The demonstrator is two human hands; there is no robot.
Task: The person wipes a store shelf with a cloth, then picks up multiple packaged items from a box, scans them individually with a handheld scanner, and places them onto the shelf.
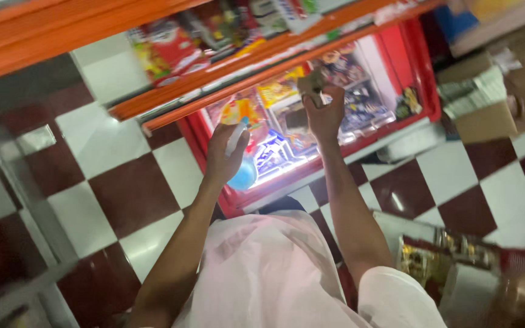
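1. Spray bottle (pixel 241 164), blue-bodied with a pale top, sits in the left hand (pixel 225 155), out in front of the glass of the red display case (pixel 420 67).
2. Left hand's fingers are wrapped together around the bottle's neck, the blue body hanging below the palm, just over the case's lower red rim.
3. Right hand (pixel 324 115) is up higher and to the right, raised against the glass.
4. Its fingers are pinched shut on a small crumpled cloth (pixel 312 85), dull and greyish; the picture is too blurred to tell more about it.
5. The cloth lies at the top of the glass, right under the orange shelf edge (pixel 226 88) that crosses the view on a slant.
6. Behind the glass, bright packets (pixel 281 91) in yellow, red and blue are stacked and lit from inside.
7. Above the orange edge, more packets, red ones (pixel 168 48) among them, stand on the shelf.
8. Both forearms reach up from a pale pink garment (pixel 268 273) at the bottom of the view.
9. The floor (pixel 129 188) is a checker of dark red and white tiles.
10. At right, a cardboard box (pixel 487 118) sits on the floor, well apart from both hands; lower right, a blurred heap of boxed goods (pixel 451 255).
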